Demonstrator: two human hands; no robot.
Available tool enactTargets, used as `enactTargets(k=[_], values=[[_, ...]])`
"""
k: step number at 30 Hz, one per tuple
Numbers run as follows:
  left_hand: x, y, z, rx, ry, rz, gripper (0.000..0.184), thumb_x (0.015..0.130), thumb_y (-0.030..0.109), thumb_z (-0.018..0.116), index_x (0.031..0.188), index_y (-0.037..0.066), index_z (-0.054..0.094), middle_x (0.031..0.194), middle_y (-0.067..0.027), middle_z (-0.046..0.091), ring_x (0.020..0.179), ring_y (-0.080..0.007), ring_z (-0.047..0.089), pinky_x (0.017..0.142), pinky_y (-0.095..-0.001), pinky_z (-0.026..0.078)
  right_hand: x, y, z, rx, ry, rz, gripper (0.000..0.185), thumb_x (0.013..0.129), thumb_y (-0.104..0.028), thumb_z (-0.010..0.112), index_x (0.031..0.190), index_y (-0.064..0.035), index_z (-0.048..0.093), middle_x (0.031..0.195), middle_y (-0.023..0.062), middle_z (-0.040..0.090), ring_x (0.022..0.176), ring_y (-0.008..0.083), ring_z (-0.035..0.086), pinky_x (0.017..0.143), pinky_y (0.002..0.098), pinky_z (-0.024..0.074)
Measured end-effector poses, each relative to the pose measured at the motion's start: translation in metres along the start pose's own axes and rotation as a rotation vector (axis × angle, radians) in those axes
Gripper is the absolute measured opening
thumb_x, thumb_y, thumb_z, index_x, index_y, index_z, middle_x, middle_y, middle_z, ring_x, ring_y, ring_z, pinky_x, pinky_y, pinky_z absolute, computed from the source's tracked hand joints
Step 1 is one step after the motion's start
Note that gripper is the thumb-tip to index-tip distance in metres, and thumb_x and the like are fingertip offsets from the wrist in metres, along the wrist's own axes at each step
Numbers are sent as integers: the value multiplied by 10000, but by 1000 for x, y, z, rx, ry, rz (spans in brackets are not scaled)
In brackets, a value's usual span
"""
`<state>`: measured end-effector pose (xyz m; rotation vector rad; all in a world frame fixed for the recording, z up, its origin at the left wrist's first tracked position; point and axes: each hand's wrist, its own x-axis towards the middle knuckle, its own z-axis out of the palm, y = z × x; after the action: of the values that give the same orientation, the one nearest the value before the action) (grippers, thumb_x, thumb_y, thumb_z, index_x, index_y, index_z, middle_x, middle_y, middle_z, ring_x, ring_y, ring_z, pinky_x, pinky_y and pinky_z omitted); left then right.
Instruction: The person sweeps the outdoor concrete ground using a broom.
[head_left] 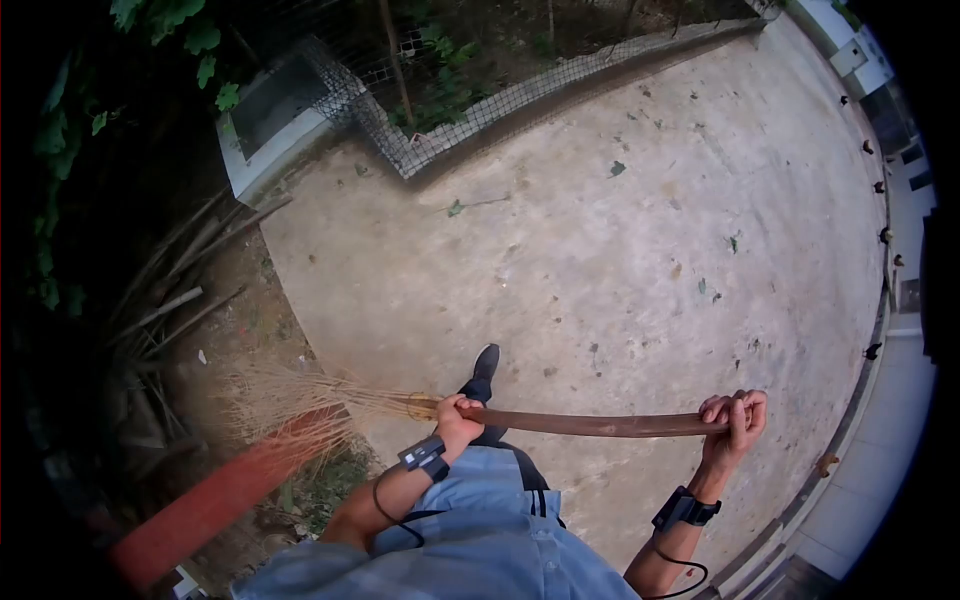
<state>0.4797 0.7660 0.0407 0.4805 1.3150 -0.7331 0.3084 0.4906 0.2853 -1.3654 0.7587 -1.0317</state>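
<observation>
1. Beyond the long brown-handled broom of tan twigs (pixel 600 425), broad grey concrete ground (pixel 650 280) offers room (green leaves (pixel 617 169) scattered about).
2. At the broom's twig end (pixel 370 397), a straight red beam (pixel 215 500) obstructs.
3. Well beyond the broom, a low mesh-covered wall (pixel 560 87) bars passage.

Concrete floor (pixel 560 270): pale, evenly lit by soft daylight
Upper-left leaves (pixel 203 38): dim green against near-black shade
Broom bristles (pixel 285 398): tips slightly soft, perhaps from motion
Pale wall (pixel 872 440), right: bowed by fisheye distortion
Frame corners: black, a roughly circular vignette
</observation>
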Motion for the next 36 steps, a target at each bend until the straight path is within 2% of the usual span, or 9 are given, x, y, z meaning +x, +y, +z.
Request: enactTargets(k=[5,11,14,20,25,27,29,31,36], values=[[-10,7,10,-58,-130,74,219,686,13,453,506,93,359,444,-25,362,417,-160,372,493,-289,377,9,-12,16,118,-62,-58,119,782,-60,472,717,-58,373,502,25,354,413,162,424,470,319,407],[2,27,51,-75,-186,-27,235,696,-23,470,520,90,361,452,-18,369,428,-159,375,510,-275,383,32,-28,73,148,-131,-159,109,769,-26,466,723,-51,370,511,36,368,420,168,442,460,305,407],[12,56,78,-76,-104,-16,232,691,-24,467,519,90,362,446,-14,365,429,-153,385,507,-273,388,69,-23,135,-34,-136,-78,85,749,52,426,759,-21,381,544,65,394,443,164,461,447,266,414],[40,120,126,-207,-74,-1,234,650,-35,436,484,104,348,430,-9,350,418,-147,377,460,-256,360,131,3,258,-70,-230,65,95,770,9,468,759,-27,381,563,53,418,455,149,478,467,267,445],[44,166,154,-281,-105,3,210,639,-22,435,487,100,356,451,-20,364,444,-154,386,487,-255,362,160,15,327,-84,-310,106,95,774,13,468,762,-25,382,557,57,423,467,146,488,480,268,448],[41,172,170,-253,-107,99,184,643,-4,439,501,90,372,466,-28,373,462,-169,394,501,-252,370,171,20,345,-116,-331,158,93,774,17,469,767,-22,385,565,60,431,469,144,488,486,266,449],[48,177,168,-289,-222,135,166,653,4,439,517,81,383,483,-40,386,479,-182,406,518,-262,391,178,28,359,-103,-371,144,91,774,18,468,767,-21,387,568,61,436,473,144,492,486,266,450],[53,181,173,-384,-146,119,166,654,-5,446,524,79,385,486,-39,385,480,-172,406,506,-257,386,185,38,366,-102,-401,143,88,774,19,468,767,-20,389,570,62,441,477,144,496,486,266,450],[51,194,194,-460,-188,131,186,682,-10,441,532,82,383,477,-19,374,460,-146,398,482,-238,375,207,58,397,-60,-507,129,86,773,10,482,759,-16,402,554,56,447,475,152,510,488,267,454]])
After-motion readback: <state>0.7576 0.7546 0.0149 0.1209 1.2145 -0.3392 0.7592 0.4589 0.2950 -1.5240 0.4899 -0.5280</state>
